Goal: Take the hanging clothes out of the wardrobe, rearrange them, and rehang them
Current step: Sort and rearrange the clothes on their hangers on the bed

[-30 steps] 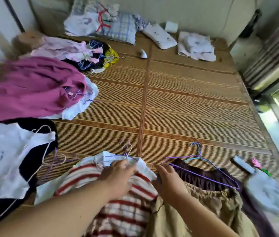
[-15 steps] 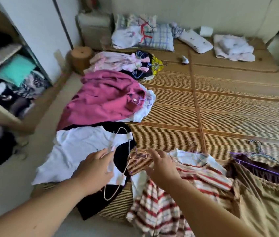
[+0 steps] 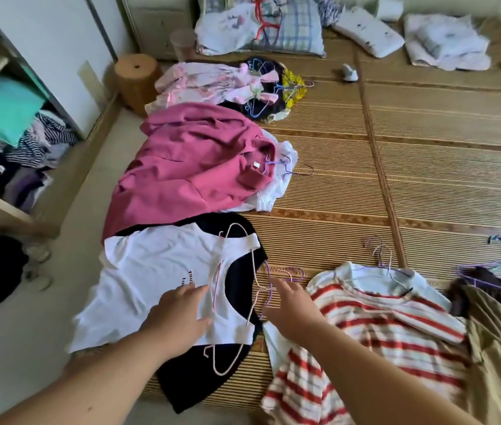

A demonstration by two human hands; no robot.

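The clothes lie in separate piles on the bamboo bed mat (image 3: 427,185), hangers left in them, apparently for sorting before rehanging. The left hand (image 3: 178,317) presses flat and open on the white T-shirt (image 3: 151,271). The right hand (image 3: 292,305) reaches, fingers loosely spread and gripping nothing, toward the pink wire hanger (image 3: 252,271), likely to seat it.

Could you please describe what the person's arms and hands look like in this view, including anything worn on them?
Both forearms are bare as far as the frame shows: no sleeves reach into view. The left hand and right hand wear no gloves, and no watch, bracelet or ring shows on the sides facing the camera. Fingernails are too blurred to judge.
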